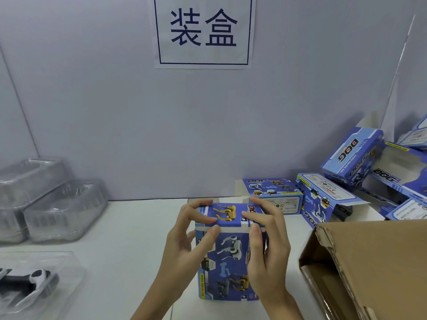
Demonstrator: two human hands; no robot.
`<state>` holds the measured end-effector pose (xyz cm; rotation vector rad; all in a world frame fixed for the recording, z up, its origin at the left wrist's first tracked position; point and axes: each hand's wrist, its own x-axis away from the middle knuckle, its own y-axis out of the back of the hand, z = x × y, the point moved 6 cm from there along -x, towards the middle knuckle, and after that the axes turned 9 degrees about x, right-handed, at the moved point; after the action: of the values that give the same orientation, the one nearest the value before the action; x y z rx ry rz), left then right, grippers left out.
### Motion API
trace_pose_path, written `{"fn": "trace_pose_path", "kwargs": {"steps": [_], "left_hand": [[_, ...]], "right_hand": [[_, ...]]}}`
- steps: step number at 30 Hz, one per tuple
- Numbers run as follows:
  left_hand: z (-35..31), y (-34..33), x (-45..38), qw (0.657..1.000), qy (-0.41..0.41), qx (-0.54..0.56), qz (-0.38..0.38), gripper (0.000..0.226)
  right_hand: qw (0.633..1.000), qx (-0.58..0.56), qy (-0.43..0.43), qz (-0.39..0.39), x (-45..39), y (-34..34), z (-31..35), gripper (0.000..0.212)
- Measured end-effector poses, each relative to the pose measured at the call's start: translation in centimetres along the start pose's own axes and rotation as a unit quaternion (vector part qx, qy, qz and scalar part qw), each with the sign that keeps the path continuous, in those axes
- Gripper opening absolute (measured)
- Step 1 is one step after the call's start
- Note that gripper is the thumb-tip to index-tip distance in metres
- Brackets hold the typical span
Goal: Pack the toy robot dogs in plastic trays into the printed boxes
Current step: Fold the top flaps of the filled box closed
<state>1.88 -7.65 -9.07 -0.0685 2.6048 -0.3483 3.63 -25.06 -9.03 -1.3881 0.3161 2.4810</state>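
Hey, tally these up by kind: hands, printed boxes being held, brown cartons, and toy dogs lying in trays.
Hands: 2 (left hand, right hand)
Held printed box: 1
Brown carton: 1
Toy robot dog in plastic tray: 1
Total: 5

Printed box (227, 255): glossy card. Trays (57, 209): clear shiny plastic. Carton (374, 262): matt brown corrugated cardboard, torn edge.

A white table top (129, 227) carries stacked clear plastic trays (57, 204) at the left rear, a clear tray holding a black-and-white toy robot dog (34, 280) at the left front, an upright blue printed box (225, 262) in the middle, more blue printed boxes (323, 192) at the right rear, and an open brown cardboard carton (369, 262) at the right front.
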Motion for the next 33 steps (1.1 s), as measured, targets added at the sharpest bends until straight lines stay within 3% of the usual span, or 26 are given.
{"fn": "trace_pose_path", "kwargs": {"steps": [7,18,21,24,26,29,31,33], "left_hand": [[-0.4,0.2,-0.1,1.000,0.003,0.002,0.011,0.047],[-0.1,0.3,0.1,0.999,-0.019,-0.044,0.017,0.042],[0.5,0.3,0.5,0.997,-0.005,-0.056,0.043,0.035],[1.2,0.8,0.8,0.997,0.026,-0.044,0.059,0.045],[0.7,1.1,0.7,0.995,-0.027,-0.093,0.028,0.038],[-1.1,0.9,0.7,0.949,-0.186,-0.255,0.013,0.030],[-1.2,0.2,1.3,0.883,-0.274,-0.379,0.047,0.027],[-0.6,-0.6,2.1,0.818,-0.323,-0.469,0.081,0.017]], "right_hand": [[1.000,-0.005,0.004,0.008,0.2,-0.1,-0.5,0.019],[1.000,-0.026,0.005,0.003,0.3,-0.1,-0.5,0.022],[1.000,-0.014,-0.007,-0.012,0.2,0.1,-0.6,0.033],[0.999,-0.005,-0.035,-0.015,0.3,0.2,-0.6,0.044],[0.998,0.018,-0.064,0.000,0.2,0.1,-0.9,0.040],[0.984,-0.004,-0.179,0.004,-0.2,0.0,-2.2,0.039],[0.960,-0.017,-0.279,0.021,0.0,-0.1,-3.5,0.044],[0.911,-0.044,-0.399,0.095,0.5,-0.9,-4.5,0.058]]}}
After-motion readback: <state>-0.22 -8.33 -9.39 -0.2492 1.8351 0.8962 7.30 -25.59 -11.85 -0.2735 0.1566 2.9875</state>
